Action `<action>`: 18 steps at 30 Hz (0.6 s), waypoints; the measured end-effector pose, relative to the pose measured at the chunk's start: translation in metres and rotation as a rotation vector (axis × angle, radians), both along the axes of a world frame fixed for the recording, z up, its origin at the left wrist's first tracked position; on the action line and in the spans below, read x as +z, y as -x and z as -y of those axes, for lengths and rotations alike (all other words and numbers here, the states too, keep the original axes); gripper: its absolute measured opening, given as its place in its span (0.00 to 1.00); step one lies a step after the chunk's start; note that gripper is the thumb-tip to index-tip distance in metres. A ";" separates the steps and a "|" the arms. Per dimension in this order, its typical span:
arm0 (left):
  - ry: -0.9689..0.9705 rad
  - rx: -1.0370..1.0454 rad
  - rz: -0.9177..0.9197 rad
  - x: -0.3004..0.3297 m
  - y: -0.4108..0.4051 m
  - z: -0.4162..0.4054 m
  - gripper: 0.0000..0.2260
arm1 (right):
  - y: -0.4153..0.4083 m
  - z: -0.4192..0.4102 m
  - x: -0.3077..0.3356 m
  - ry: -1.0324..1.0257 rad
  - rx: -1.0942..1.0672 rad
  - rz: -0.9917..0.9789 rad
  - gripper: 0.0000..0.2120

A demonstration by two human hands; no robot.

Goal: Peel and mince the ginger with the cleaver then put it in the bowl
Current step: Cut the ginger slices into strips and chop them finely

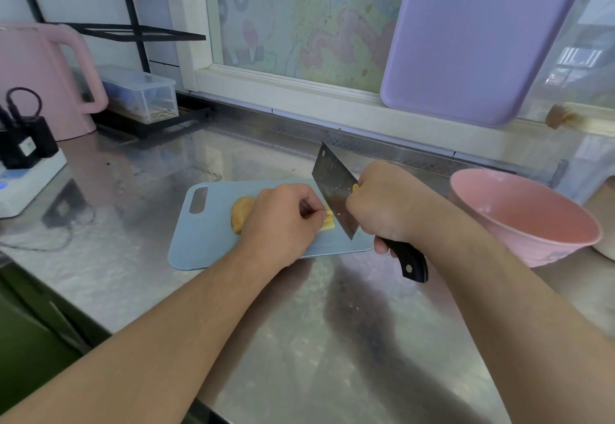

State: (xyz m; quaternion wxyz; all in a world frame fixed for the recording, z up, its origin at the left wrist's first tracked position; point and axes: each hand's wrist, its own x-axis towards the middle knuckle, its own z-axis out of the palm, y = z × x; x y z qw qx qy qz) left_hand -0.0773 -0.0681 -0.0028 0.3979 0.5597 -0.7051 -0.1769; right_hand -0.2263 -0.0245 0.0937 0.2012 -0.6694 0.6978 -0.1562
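On the pale blue cutting board (206, 240) my left hand (283, 220) holds down a peeled yellow piece of ginger (327, 222) with curled fingers. A brown unpeeled ginger piece (240, 217) lies just left of that hand. My right hand (389, 207) grips the cleaver (334, 190) by its black handle, the blade standing on edge right against the yellow ginger. The pink bowl (522, 217) stands to the right of the board, tilted toward me, and nothing shows inside it.
The board lies on a steel counter (299, 340). A pink kettle (43, 80) and a white power strip with black plugs (26, 170) stand at far left. A clear box (139, 94) sits on a black rack behind. A purple board (472, 40) leans on the window.
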 end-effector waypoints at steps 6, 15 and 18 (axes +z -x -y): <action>-0.003 0.000 0.007 0.000 0.000 -0.001 0.06 | -0.001 -0.002 0.002 -0.047 -0.003 0.000 0.07; -0.002 0.000 0.016 0.002 0.000 0.001 0.04 | -0.003 -0.001 -0.002 -0.064 0.015 -0.027 0.08; -0.002 0.000 0.022 0.002 0.000 0.000 0.04 | -0.006 0.000 -0.007 -0.076 0.008 -0.029 0.07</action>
